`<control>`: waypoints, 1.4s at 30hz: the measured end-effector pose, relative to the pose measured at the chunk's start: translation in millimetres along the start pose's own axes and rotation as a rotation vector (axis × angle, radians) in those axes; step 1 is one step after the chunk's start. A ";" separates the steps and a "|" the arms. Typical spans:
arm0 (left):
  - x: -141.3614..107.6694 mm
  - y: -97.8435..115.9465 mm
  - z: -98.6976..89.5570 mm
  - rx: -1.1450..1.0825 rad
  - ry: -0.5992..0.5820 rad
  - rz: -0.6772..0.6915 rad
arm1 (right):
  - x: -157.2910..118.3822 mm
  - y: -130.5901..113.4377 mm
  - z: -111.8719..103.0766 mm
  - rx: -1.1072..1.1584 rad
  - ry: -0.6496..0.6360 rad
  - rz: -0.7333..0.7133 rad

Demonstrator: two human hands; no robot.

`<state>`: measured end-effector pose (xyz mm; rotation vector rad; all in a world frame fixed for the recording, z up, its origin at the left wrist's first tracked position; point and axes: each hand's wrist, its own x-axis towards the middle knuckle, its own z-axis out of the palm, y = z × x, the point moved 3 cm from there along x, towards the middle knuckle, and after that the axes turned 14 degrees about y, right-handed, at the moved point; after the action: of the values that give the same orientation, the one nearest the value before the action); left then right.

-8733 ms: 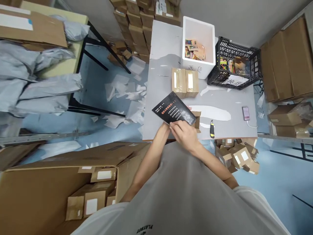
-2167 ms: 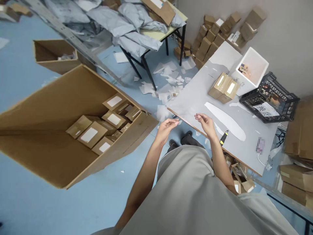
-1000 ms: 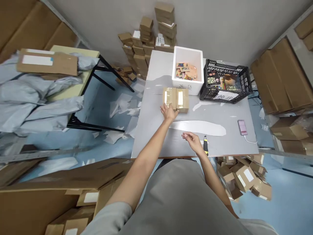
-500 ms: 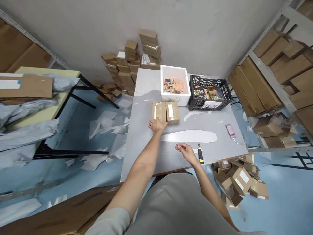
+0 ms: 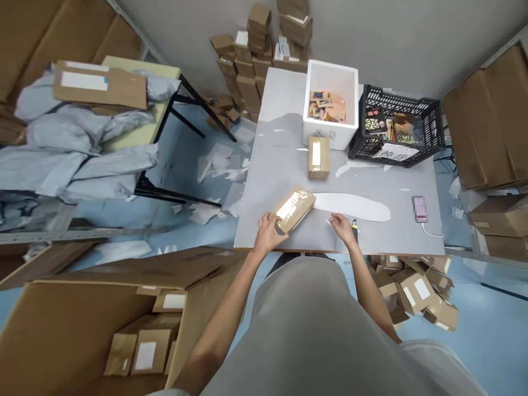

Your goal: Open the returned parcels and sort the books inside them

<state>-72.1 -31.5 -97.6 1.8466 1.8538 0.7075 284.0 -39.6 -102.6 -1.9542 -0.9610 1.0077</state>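
Note:
My left hand grips the near left end of a small taped cardboard box, which lies at a slant close to the table's front edge. A white label shows under its shiny tape. My right hand hovers over the table to the right of that box, fingers loosely bent, with nothing visible in them. Just beside it is a utility knife, partly hidden by the hand. A second small cardboard box with a white label stands farther back, in front of the white foam box.
A black crate holding packets stands right of the foam box. A phone on a cable lies at right. At lower left, a large open carton contains several boxes. Grey parcels cover the side table; cartons lie on the floor.
My left hand has pulled one of the two boxes away from the other, toward me, and turned it to a slant. The view has shifted left and down, bringing the large carton into sight.

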 end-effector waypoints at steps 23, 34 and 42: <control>-69.3 14.8 75.2 -0.527 0.121 -0.663 | 22.0 15.2 12.6 0.088 -0.195 -0.177; -110.4 42.7 55.5 -0.671 0.240 -0.489 | -71.6 32.8 -40.4 0.160 -0.079 -0.116; -151.3 67.2 52.5 -0.533 0.178 -0.344 | -144.5 71.9 -71.7 0.143 -0.075 -0.036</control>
<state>16.6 -180.7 -104.5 1.1299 1.7947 1.1284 306.4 -214.0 -85.6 -1.7863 -0.9352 1.1045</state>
